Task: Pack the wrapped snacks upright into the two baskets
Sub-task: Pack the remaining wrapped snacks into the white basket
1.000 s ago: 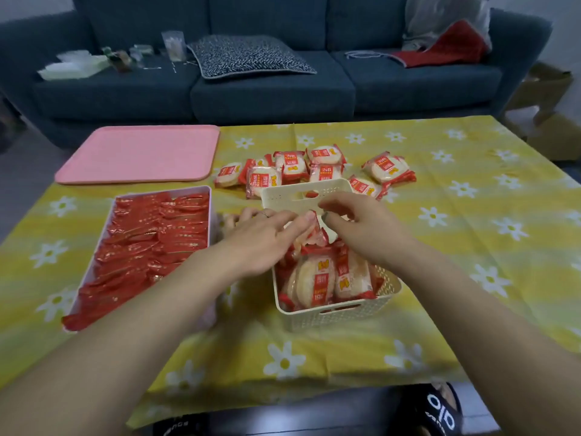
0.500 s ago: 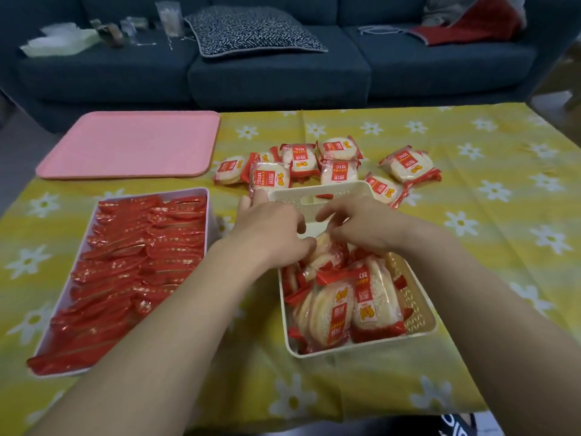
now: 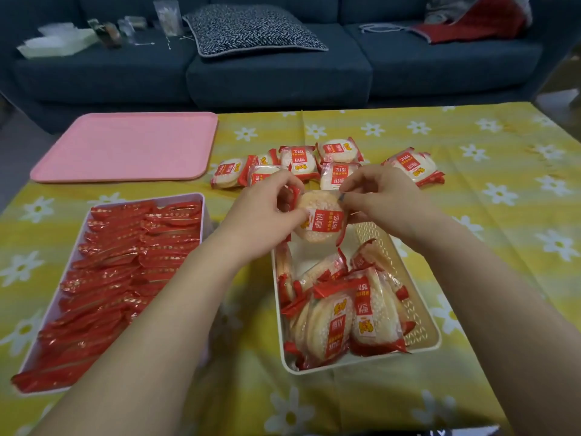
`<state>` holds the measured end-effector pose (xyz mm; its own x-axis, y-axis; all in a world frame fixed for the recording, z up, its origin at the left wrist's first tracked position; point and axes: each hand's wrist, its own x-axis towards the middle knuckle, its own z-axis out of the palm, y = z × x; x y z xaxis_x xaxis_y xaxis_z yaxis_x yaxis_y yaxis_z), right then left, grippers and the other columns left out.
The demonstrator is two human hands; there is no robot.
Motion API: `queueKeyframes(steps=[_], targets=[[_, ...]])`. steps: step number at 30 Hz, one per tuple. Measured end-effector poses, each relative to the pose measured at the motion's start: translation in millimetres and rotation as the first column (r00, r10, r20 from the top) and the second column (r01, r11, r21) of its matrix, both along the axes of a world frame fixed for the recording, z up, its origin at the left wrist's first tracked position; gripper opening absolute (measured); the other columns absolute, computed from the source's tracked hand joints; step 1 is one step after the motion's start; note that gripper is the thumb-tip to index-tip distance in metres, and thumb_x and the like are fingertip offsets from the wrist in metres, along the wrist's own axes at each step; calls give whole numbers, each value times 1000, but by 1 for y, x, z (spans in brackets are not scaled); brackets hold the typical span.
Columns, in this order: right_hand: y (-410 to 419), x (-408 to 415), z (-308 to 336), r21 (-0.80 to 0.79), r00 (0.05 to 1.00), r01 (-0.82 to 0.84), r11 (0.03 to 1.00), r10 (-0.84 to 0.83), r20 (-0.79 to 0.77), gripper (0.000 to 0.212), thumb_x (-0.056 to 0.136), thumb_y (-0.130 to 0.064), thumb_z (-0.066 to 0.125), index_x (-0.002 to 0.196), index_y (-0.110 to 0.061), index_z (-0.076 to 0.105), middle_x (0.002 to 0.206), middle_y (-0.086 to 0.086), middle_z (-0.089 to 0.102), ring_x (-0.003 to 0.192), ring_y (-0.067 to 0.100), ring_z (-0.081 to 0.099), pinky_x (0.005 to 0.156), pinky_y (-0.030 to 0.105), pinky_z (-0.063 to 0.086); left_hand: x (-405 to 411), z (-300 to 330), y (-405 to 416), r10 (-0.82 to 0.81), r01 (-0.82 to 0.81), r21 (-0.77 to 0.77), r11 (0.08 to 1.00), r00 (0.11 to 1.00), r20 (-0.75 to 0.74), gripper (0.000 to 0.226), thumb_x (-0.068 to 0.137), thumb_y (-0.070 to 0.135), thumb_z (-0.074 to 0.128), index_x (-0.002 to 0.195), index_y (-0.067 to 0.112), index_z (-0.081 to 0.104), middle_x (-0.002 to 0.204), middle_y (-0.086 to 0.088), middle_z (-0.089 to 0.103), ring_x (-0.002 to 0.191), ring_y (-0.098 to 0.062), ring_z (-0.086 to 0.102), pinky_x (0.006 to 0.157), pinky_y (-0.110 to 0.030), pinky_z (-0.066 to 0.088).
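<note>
A round rice cracker pack (image 3: 320, 220) with a red label hangs above the far end of the cream basket (image 3: 421, 313). My left hand (image 3: 267, 209) pinches its left edge and my right hand (image 3: 380, 196) pinches its right edge. Several cracker packs (image 3: 342, 316) stand upright in the near half of that basket; the far half shows bare floor. A pale pink basket (image 3: 201, 196) at the left is filled with several red-wrapped snacks (image 3: 119, 272) in rows. More loose cracker packs (image 3: 336, 152) lie on the table behind my hands.
A pink tray (image 3: 125, 146) lies at the far left of the yellow flowered tablecloth (image 3: 503, 190). Beyond the table stands a dark blue sofa (image 3: 276, 73) with a patterned cushion (image 3: 251, 29) and small items.
Both hands rose out of the cream basket and now hold one cracker pack between them above its far end. The camera tilted further down.
</note>
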<state>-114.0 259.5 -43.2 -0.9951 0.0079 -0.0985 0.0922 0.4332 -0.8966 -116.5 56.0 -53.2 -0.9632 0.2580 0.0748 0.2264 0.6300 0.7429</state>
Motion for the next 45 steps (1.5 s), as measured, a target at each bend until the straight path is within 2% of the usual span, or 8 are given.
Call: queueKeyframes(steps=[4, 10, 13, 20, 24, 33, 39, 45], targets=[[0, -3, -2, 28, 998, 11, 1000, -9, -67, 10, 88, -6, 68, 94, -13, 67, 82, 7, 66, 87, 33, 70, 78, 48, 61, -4, -4, 0, 13, -13, 58, 998, 1000, 8, 23, 88, 19, 72, 104, 27, 57, 90, 1, 66, 86, -18, 64, 77, -34, 54], [-4, 3, -5, 616, 963, -97, 782, 230, -140, 44, 79, -5, 66, 120, -22, 61, 115, -2, 60, 100, 16, 55, 79, 32, 47, -2, -7, 3, -6, 11, 34, 999, 990, -139, 18, 90, 22, 72, 99, 28, 57, 94, 14, 65, 92, -3, 61, 75, -21, 48], [-5, 3, -6, 603, 935, -125, 788, 297, -194, 54, 78, -12, 70, 129, -25, 57, 114, -7, 59, 96, 10, 49, 79, 28, 44, -2, -13, 13, -40, 34, -41, 999, 984, -171, 21, 88, 21, 73, 97, 28, 55, 90, 13, 65, 86, -3, 62, 74, -26, 52], [-5, -1, -32, 753, 883, -96, 651, 405, -238, 20, 81, -22, 65, 100, -20, 62, 94, 1, 62, 92, 27, 61, 72, 44, 51, 0, -15, 17, -119, 72, -266, 961, 979, -165, 31, 80, 31, 73, 98, 27, 48, 92, 9, 63, 90, -22, 62, 78, -39, 49], [9, -5, -37, 809, 903, 87, 581, 298, -311, 16, 79, -12, 66, 94, -10, 64, 93, 7, 58, 91, 31, 57, 68, 39, 47, 6, -6, 11, -139, 12, -555, 832, 972, -187, 42, 70, 50, 69, 100, 29, 48, 104, 9, 46, 110, -20, 39, 97, -38, 30], [-4, -8, -38, 821, 879, 264, 506, 223, -420, 35, 74, -8, 69, 106, -10, 55, 100, 12, 54, 92, 32, 51, 72, 39, 40, 21, -2, 15, -126, 28, -844, 535, 991, -47, 39, 78, 59, 59, 96, 25, 66, 98, 2, 51, 111, -25, 33, 94, -43, 27], [-18, -4, -31, 719, 867, 18, 695, 348, -357, 11, 79, -13, 55, 90, -13, 52, 83, 6, 57, 74, 31, 55, 59, 40, 46, 20, -1, 17, -102, 55, -843, 535, 995, 1, 24, 77, 51, 59, 85, 28, 57, 93, 3, 48, 114, -27, 34, 96, -45, 27], [-19, -3, -43, 732, 922, -233, 640, 386, -43, 12, 85, -13, 51, 85, -21, 60, 93, 2, 69, 91, 27, 63, 74, 42, 55, 20, 0, 15, -109, 63, -797, 601, 994, -4, 16, 85, 44, 55, 90, 29, 51, 102, 2, 49, 116, -27, 33, 93, -44, 26]])
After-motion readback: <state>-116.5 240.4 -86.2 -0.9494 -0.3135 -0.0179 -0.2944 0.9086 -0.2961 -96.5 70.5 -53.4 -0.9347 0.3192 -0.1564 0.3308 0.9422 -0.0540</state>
